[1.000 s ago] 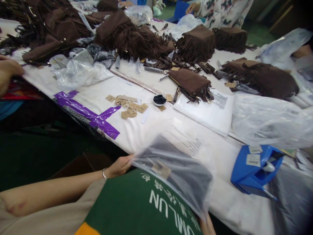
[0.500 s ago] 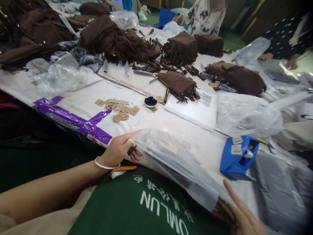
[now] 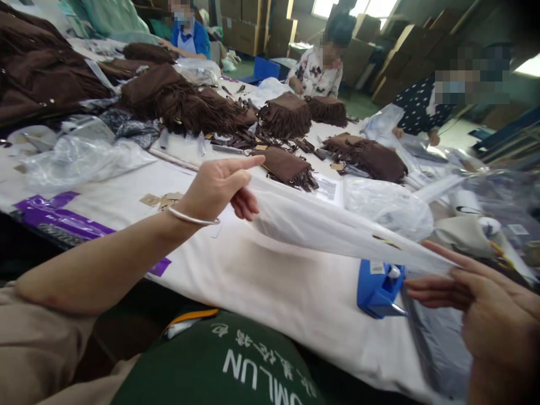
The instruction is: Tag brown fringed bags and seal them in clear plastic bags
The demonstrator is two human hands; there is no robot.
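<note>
A translucent plastic bag [image 3: 312, 219] is stretched between my hands above the white table [image 3: 261, 287]. My left hand [image 3: 223, 188], with a white bangle at the wrist, pinches the bag's left end between thumb and forefinger. At the right end, my right hand [image 3: 472, 287] grips the other corner, its fingers pressed together. A small dark and yellow strip [image 3: 387, 242] shows at the bag near its right end. Whatever else the bag holds cannot be made out. Below its right part stands a blue tape dispenser [image 3: 379, 287].
Brown fringed bags [image 3: 284, 115] lie in piles across the table's far side. Loose clear plastic [image 3: 383, 202] is at the right, paper tags [image 3: 160, 199] behind my left wrist, purple tape [image 3: 63, 216] along the left edge. Several people [image 3: 318, 67] are across the table.
Both hands have risen from near my apron, lifting the bag above the table and pulling it taut. The view has tilted up, showing more of the room.
</note>
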